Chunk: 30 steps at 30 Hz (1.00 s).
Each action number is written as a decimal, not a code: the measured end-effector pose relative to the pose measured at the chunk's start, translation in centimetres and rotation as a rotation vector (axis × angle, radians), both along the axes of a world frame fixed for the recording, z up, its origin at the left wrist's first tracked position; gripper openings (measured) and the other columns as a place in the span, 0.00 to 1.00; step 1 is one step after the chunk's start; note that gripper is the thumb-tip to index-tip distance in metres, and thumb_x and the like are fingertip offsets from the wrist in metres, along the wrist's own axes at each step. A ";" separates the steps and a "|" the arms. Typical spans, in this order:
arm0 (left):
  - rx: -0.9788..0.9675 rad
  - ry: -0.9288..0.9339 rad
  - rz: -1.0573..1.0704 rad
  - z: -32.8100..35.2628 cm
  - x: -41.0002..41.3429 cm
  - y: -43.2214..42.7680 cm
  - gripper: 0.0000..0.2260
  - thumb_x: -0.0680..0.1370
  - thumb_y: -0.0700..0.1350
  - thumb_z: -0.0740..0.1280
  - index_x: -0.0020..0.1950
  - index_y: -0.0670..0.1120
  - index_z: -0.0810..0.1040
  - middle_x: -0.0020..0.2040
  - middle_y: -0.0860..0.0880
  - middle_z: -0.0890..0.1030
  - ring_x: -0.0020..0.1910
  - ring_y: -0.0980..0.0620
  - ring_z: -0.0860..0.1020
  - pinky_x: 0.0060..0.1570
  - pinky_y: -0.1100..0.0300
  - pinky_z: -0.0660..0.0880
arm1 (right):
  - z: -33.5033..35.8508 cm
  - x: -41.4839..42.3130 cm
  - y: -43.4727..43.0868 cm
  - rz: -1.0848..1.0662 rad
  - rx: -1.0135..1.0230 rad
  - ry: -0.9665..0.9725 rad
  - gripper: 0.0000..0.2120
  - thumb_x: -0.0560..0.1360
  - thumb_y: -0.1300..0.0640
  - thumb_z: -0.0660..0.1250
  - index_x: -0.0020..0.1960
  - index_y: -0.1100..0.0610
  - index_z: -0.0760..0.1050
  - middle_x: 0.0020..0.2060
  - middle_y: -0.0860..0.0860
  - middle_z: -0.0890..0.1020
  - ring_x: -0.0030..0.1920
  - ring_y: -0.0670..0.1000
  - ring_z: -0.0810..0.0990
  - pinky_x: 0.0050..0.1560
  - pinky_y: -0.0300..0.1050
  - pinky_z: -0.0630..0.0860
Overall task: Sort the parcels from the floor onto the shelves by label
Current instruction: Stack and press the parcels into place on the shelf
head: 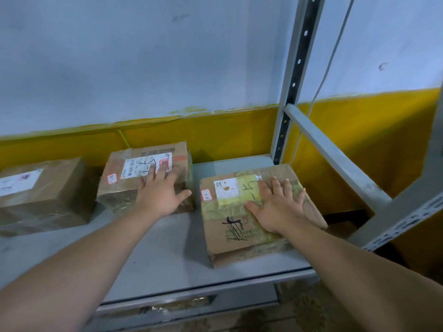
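On the grey metal shelf (163, 248), against the yellow-and-white wall (239, 130): three brown cardboard parcels in a row.

Middle parcel (134, 185): taped carton, creased. White shipping label on top with black handwritten strokes; small red-edged sticker near its front left corner.

Right parcel (230, 231): carton with wide yellowish tape across the top. White label with a brownish stain, handwritten marks beside it, a small red-edged sticker at the left edge, and a black scribble over printed text nearer the camera. It sits near the shelf's right end and front edge, beside the grey upright post (294, 80).

Left parcel (40, 195): plain carton with a white label, partly cut off by the frame edge.

Left grip (159, 191): fingers straight and spread, palm flat on top of the middle parcel, fingertips reaching the label, thumb out toward the right edge. Nothing clasped.

Right grip (279, 207): fingers straight and spread, palm flat on the right parcel's top, thumb pointing left. Nothing clasped.

Middle and right parcels stand apart, bare shelf between them.
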<state>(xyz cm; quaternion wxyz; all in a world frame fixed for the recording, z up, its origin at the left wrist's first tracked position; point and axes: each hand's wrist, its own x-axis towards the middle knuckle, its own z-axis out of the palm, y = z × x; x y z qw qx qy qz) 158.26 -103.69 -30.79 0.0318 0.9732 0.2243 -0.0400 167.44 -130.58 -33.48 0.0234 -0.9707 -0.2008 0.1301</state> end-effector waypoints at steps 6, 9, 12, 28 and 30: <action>0.022 0.116 0.004 -0.9 1.5 2.8 0.30 0.80 0.64 0.51 0.79 0.60 0.42 0.80 0.52 0.42 0.78 0.40 0.42 0.72 0.33 0.46 | 0.2 1.1 1.2 -0.006 -0.024 0.009 0.36 0.77 0.29 0.43 0.80 0.42 0.37 0.80 0.52 0.41 0.79 0.61 0.37 0.71 0.71 0.35; 0.031 0.128 -0.013 -0.7 0.9 4.1 0.29 0.80 0.65 0.49 0.78 0.62 0.41 0.80 0.53 0.41 0.78 0.41 0.42 0.72 0.33 0.47 | 0.1 1.9 2.2 -0.026 -0.029 0.005 0.36 0.77 0.29 0.43 0.80 0.42 0.38 0.80 0.52 0.41 0.79 0.60 0.37 0.71 0.71 0.36; 0.045 0.136 -0.012 -0.5 0.0 5.7 0.29 0.80 0.65 0.48 0.78 0.63 0.41 0.80 0.54 0.41 0.79 0.42 0.43 0.72 0.33 0.48 | -0.1 2.8 3.5 -0.044 -0.018 -0.006 0.36 0.77 0.29 0.42 0.80 0.42 0.39 0.80 0.53 0.42 0.79 0.61 0.38 0.71 0.72 0.37; 0.051 0.181 -0.018 -0.8 1.4 8.2 0.41 0.69 0.77 0.47 0.77 0.62 0.38 0.80 0.52 0.40 0.78 0.41 0.39 0.72 0.33 0.45 | -0.4 8.7 9.7 -0.027 -0.020 -0.016 0.36 0.77 0.29 0.43 0.80 0.43 0.41 0.80 0.53 0.44 0.79 0.62 0.40 0.71 0.72 0.38; 0.042 0.180 -0.018 -0.8 1.4 8.3 0.42 0.68 0.77 0.46 0.77 0.62 0.38 0.80 0.52 0.40 0.78 0.41 0.39 0.72 0.33 0.45 | -0.5 9.2 10.1 -0.029 -0.021 -0.014 0.36 0.77 0.29 0.44 0.80 0.43 0.41 0.80 0.53 0.44 0.79 0.61 0.40 0.72 0.72 0.39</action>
